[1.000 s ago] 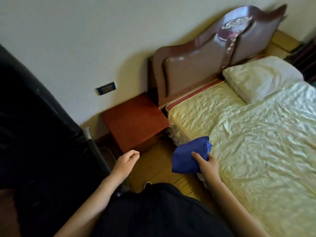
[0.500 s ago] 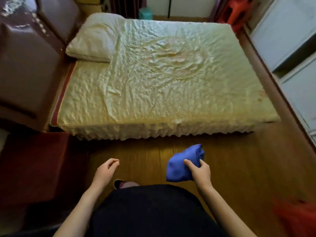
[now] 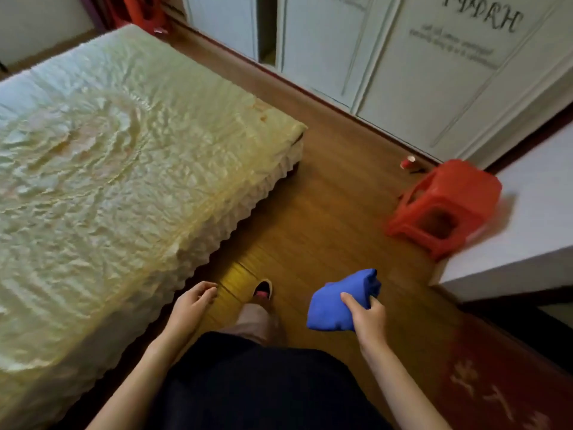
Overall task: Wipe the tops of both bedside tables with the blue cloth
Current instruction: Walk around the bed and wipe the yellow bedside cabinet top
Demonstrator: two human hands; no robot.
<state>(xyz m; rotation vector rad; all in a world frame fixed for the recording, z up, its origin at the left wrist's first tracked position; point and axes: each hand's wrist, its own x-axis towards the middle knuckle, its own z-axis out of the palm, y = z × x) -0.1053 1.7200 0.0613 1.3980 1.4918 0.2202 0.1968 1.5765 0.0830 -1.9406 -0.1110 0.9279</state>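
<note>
- Since the earlier frames the view has swung off the headboard and red-brown bedside table; neither table shows now, only the bed (image 3: 117, 169) filling the left of the frame and wooden floor (image 3: 325, 193) down the centre.
- Bunched and folded, the blue cloth (image 3: 338, 302) sits at lower centre-right, carried in the air over the floor, pinched by the right hand (image 3: 367, 316) with thumb on top and fingers curled underneath.
- Its long axis runs from lower left to upper right in the frame, the rolled end pointing up-right toward the red plastic stool (image 3: 443, 206).
- Empty, the left hand (image 3: 193, 305) hangs loosely curled beside the bed's edge.
- Risk, as I judge it: the stool lies tipped in the walkway at right, and a small red cup (image 3: 407, 162) lies near the white wardrobe doors (image 3: 434, 72); a stride that way could catch a foot.
- Loosely gripped, the bundle could unfold and trail.
</note>
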